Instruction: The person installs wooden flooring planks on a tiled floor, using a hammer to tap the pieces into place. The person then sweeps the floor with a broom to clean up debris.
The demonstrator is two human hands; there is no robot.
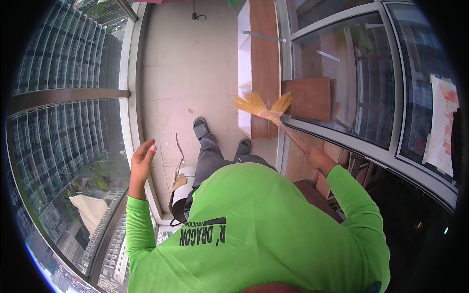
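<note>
My right hand (317, 160) is closed around the brown handle of a straw broom (266, 108). The broom tilts up and to the left, its yellow bristles split into two tufts above the top of a brown wooden cabinet (266, 63). Over on the left, my left hand (142, 159) is raised near the window with nothing in it; its fingers are stretched out and held close to each other. White shelf compartments show along the cabinet's left side.
Tall glass windows (58, 141) line the left, framed in metal. A sliding glass door (351, 78) stands at right, with a brown board (308, 98) next to the cabinet. Beside my leg are a white cylindrical object (183, 188) and cardboard. Pale tiles (181, 63) cover the floor; a black strap lies far off.
</note>
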